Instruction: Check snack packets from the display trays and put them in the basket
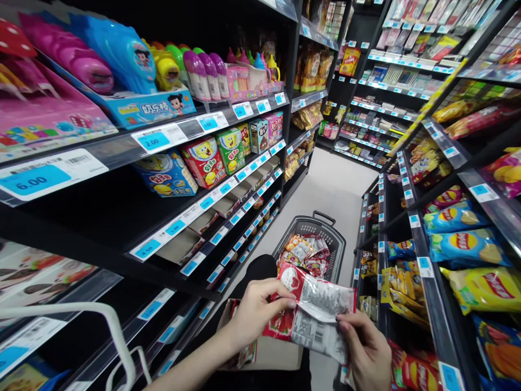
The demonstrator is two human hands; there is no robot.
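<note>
My left hand (254, 312) grips the left edge of a stack of red and silver snack packets (315, 309), thumb on top. From below right, my right hand (368, 353) pinches the packets' lower right corner, their printed backs facing up. Just beyond the packets stands a grey shopping basket (337, 239) on the floor, holding several similar red and silver packets (307, 252). Under my hands sits an open cardboard box (277, 355), partly hidden.
Black shelves line both sides of a narrow aisle: toys and boxed snacks (203, 160) on the left, bags of crisps (468, 247) on the right. A white cart handle (109, 331) is at lower left. Pale floor (329, 190) runs ahead to more shelves.
</note>
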